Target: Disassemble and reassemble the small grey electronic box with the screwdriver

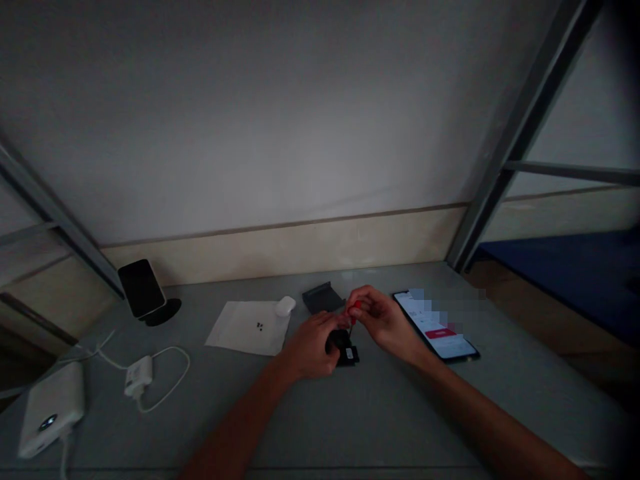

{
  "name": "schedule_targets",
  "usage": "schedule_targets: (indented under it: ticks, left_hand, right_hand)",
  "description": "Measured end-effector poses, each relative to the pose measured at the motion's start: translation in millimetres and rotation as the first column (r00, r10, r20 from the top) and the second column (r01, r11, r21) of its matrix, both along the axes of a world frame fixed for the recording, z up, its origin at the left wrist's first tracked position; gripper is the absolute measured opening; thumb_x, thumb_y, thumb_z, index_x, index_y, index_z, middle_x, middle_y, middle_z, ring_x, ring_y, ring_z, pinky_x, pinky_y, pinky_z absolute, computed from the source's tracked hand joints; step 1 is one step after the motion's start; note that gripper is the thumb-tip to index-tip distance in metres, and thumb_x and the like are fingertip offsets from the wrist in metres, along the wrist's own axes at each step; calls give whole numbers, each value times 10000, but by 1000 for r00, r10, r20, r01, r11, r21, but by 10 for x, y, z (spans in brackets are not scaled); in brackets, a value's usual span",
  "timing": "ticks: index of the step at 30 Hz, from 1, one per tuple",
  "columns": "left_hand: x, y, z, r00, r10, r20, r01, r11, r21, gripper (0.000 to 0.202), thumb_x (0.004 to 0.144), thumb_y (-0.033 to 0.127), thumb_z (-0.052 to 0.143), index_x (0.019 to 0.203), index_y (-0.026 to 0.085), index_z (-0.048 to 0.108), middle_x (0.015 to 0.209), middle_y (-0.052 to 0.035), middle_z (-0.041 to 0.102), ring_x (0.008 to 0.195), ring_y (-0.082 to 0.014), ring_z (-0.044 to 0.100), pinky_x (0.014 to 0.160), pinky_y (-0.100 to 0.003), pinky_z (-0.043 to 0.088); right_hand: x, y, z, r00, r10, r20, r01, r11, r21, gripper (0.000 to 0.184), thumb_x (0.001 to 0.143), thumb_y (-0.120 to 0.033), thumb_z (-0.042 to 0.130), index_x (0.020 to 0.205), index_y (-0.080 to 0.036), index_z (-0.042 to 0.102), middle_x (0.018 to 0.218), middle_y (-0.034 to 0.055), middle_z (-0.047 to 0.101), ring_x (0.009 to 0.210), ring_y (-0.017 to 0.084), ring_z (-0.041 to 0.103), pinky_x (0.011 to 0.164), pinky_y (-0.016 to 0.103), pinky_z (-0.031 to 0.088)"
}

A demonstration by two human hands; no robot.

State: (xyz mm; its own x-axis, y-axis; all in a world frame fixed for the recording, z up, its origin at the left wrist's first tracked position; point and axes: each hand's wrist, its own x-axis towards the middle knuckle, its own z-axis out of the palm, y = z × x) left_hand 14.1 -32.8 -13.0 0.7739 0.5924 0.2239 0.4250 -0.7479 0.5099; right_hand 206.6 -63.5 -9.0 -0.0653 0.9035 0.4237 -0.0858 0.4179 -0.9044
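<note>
My left hand [313, 345] is closed on a small black device [345, 353] with a white label, steadying it on the grey tabletop. In my right hand [383, 320], the fingers pinch a small screwdriver with a red handle [355, 308]. Its thin shaft points down at the device; whether the tip sits in a screw is too small to tell. Just behind my hands lies a dark grey flat cover-like part [323, 298]. To the left, several tiny dark pieces [259, 327], perhaps screws, rest on a white sheet [235, 327].
A rounded white case [285, 306] sits at the sheet's corner. A lit phone [437, 327] lies right of my hands. Leftward are a dark-screened device on a stand [143, 290], a white adapter [139, 377] with cable, and a white power bank [53, 410]. A wall [300, 247] borders the back.
</note>
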Motion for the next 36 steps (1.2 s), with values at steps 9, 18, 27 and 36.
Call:
schedule_targets:
  ticks: [9, 18, 27, 36]
  left_hand:
    - [17, 17, -190, 983, 146, 112, -136, 986, -97, 529, 683, -11, 447, 1157, 165, 602, 1154, -84, 677, 1079, -198, 630, 1007, -359, 497]
    - [33, 28, -235, 972, 198, 123, -183, 975, -123, 357, 710, 17, 453, 993, 157, 619, 996, -77, 661, 958, -202, 622, 894, -326, 501]
    - [28, 32, -212, 972, 211, 105, -199, 974, -112, 323, 730, 23, 449, 961, 159, 629, 945, -59, 661, 895, -189, 620, 823, -302, 500]
    - [35, 35, -192, 940, 227, 255, -198, 971, -133, 240, 755, 91, 509, 936, 140, 660, 929, -64, 693, 892, -209, 639, 853, -334, 502]
  right_hand:
    - [-60, -80, 14, 999, -18, -36, 17, 1000, -13, 179, 888, -353, 697, 942, -235, 574, 784, 13, 667, 723, 168, 663, 691, 320, 552]
    - [-130, -40, -170, 999, 42, -13, -43, 997, -68, 170, 887, -348, 698, 946, -225, 597, 848, 12, 677, 820, 161, 700, 788, 312, 567]
    - [-133, -61, -124, 999, 54, 5, -54, 995, -79, 172, 886, -341, 692, 958, -219, 593, 848, 9, 685, 812, 157, 697, 783, 309, 556]
    - [-108, -54, -133, 969, 19, 246, -18, 1000, -5, 94, 902, -290, 649, 941, -211, 683, 889, 34, 721, 821, 172, 675, 767, 308, 529]
